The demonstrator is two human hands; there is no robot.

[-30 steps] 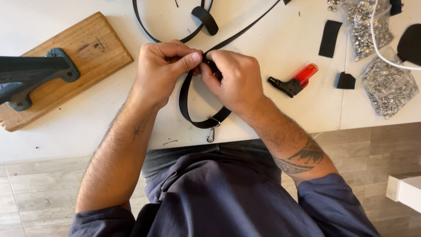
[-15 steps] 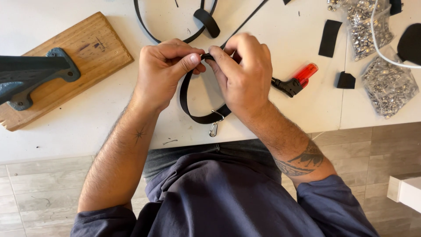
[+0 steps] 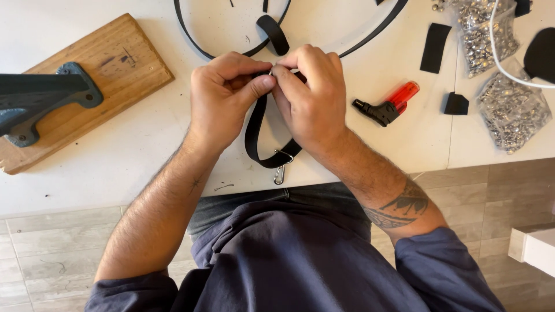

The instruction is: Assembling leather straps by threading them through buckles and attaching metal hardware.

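Note:
My left hand (image 3: 225, 98) and my right hand (image 3: 312, 101) meet over a white table (image 3: 115, 156), fingertips pinched together on a black strap (image 3: 253, 130). The strap loops down below my hands and carries a small metal clip (image 3: 279, 173) at its lowest point, near the table's front edge. From my hands the strap runs away toward the table's far edge. What sits between my fingertips is hidden.
A wooden board (image 3: 87, 69) with a dark metal tool (image 3: 40, 101) lies left. A red and black lighter (image 3: 388, 105), black strap offcuts (image 3: 435, 46) and clear bags of metal rivets (image 3: 511, 110) lie right. Another black strap loop (image 3: 272, 32) curves behind my hands.
My right hand has rolled over the top of the strap and moved slightly left, closing against my left fingertips. The loop and clip hang about as before.

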